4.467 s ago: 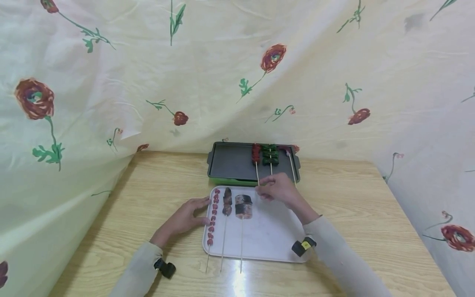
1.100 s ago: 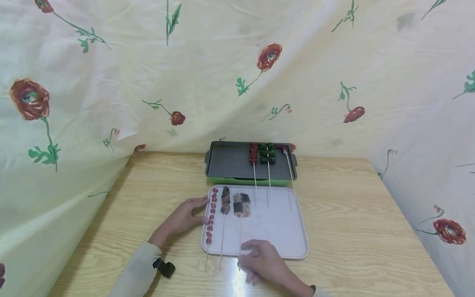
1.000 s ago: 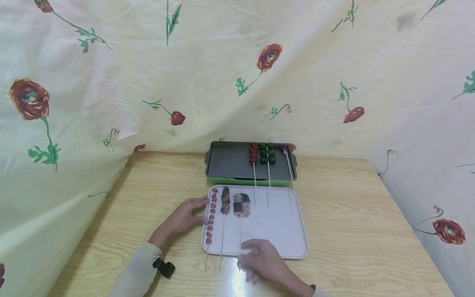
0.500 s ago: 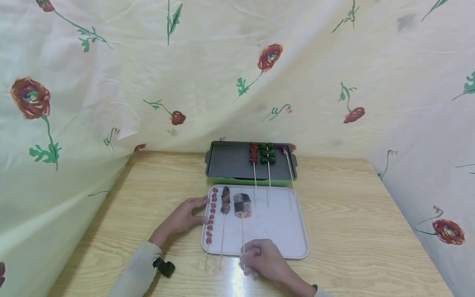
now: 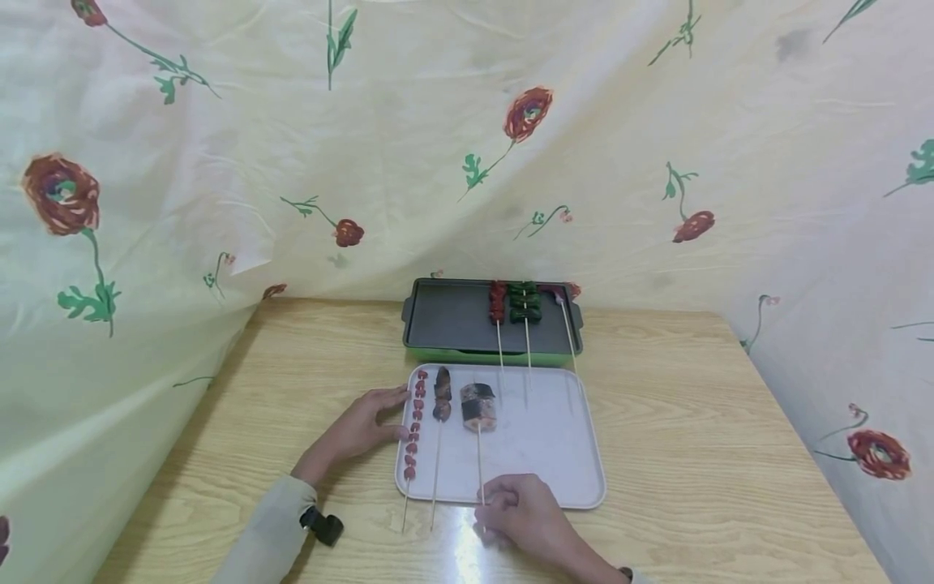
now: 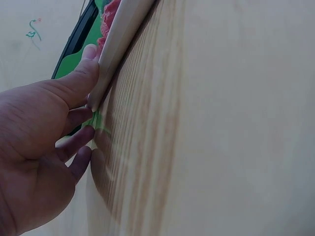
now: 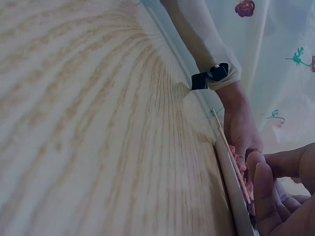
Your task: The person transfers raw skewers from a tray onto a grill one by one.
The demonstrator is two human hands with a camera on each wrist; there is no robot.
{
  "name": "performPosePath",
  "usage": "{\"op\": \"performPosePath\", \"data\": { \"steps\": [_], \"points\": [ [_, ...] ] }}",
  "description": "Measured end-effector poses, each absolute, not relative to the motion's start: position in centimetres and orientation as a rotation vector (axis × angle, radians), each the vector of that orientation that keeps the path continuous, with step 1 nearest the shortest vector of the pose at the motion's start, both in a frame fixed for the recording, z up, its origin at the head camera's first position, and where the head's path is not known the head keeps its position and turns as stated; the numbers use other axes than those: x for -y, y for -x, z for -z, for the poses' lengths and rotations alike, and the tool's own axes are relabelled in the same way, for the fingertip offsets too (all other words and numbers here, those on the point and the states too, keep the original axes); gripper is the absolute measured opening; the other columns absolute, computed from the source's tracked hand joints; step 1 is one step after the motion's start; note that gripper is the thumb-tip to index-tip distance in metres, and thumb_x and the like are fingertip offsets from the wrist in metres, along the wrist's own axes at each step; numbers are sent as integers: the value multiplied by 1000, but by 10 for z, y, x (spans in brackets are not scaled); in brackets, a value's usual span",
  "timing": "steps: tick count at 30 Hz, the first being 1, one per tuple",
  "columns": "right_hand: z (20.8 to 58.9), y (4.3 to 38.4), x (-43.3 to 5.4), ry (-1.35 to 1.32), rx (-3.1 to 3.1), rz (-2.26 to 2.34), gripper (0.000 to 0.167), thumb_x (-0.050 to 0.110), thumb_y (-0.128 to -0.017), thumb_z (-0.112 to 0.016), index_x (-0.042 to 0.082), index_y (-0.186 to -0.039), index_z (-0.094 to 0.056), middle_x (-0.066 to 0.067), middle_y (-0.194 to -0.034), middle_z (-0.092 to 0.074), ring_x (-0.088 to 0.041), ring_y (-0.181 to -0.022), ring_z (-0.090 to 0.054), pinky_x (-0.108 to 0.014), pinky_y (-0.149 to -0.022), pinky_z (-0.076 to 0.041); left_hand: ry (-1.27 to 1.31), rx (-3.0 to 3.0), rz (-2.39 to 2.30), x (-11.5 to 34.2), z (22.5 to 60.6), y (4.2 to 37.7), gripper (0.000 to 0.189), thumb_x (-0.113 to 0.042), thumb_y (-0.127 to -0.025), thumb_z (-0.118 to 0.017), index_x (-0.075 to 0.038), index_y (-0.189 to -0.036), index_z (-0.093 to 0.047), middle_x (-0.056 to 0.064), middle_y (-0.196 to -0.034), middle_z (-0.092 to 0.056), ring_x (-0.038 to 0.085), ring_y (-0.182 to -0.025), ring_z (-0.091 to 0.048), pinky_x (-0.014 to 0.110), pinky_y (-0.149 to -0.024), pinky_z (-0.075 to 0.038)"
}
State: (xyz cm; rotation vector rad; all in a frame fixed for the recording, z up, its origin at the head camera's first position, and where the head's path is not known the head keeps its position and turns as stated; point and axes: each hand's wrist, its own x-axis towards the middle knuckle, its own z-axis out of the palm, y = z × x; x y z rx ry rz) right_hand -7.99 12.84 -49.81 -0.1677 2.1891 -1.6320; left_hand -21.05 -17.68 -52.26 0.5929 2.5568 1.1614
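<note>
At far left we see a dark wrist device [image 5: 323, 526] strapped over a pale sleeve [image 5: 266, 531]. Next, the left hand [image 5: 361, 426] rests against the left rim of the white tray [image 5: 543, 442], thumb and fingers loosely spread along it. Just inside that rim lies a skewer of small red pieces [image 5: 414, 438], and beside it a brown skewer [image 5: 442, 395]. Then comes the banded skewer [image 5: 478, 407], over the tray; we cannot tell whether its food touches the surface. The right hand [image 5: 529, 513] pinches its stick near the lower end, thumb against bent fingers. Behind the tray, we see the black-topped grill [image 5: 448, 316] bearing a dark red skewer [image 5: 497, 302], a green skewer [image 5: 524, 302] and a purple skewer [image 5: 556, 294], sticks pointing toward us.
</note>
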Motion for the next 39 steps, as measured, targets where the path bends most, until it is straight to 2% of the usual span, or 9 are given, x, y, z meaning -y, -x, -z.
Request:
{"op": "performPosePath", "data": {
  "steps": [12, 19, 29, 32, 36, 39],
  "points": [
    [487, 77, -132, 286, -2290, 1594, 27, 12, -88, -76, -4, -109, -70, 1, -72, -71, -15, -62, -69, -22, -60, -57, -600, -2551, -1165, 178, 526, 212, 71, -28, -90, -78, -12, -152, -48, 3, -163, -36, 31, -150, -36, 50, -124, -28],
    [472, 79, -134, 351, -2324, 1579, 26, 5, -86, -75, -5, -110, -71, 2, -71, -69, -11, -60, -66, -23, -62, -58, -612, -2554, -1164, 178, 526, 211, 70, -27, -90, -78, -11, -152, -48, 4, -163, -37, 32, -149, -36, 51, -124, -28],
    [445, 94, -130, 422, -2420, 1528, 21, 7, -87, -76, -3, -106, -73, 4, -69, -68, -6, -56, -60, -22, -50, -52, -578, -2558, -1166, 178, 525, 211, 70, -29, -90, -78, -12, -151, -49, 1, -163, -36, 31, -150, -36, 52, -124, -28],
    [438, 103, -128, 410, -2434, 1525, 21, 10, -88, -77, -1, -106, -74, 3, -69, -69, -11, -57, -63, -24, -51, -55, -570, -2560, -1160, 178, 525, 211, 70, -30, -90, -78, -13, -152, -49, 0, -163, -36, 31, -150, -36, 52, -124, -28],
    [429, 117, -128, 375, -2404, 1554, 22, 11, -90, -76, 0, -109, -73, -2, -72, -73, -29, -62, -70, -32, -54, -61, -573, -2557, -1160, 178, 526, 212, 70, -31, -90, -78, -13, -152, -49, 0, -163, -36, 31, -150, -35, 52, -124, -27],
    [424, 128, -128, 356, -2397, 1570, 23, 12, -91, -76, 0, -110, -72, -5, -74, -74, -36, -66, -71, -34, -55, -62, -582, -2557, -1160, 178, 526, 212, 70, -31, -90, -77, -13, -152, -49, 0, -164, -36, 30, -150, -35, 52, -125, -27]
  ]
}}
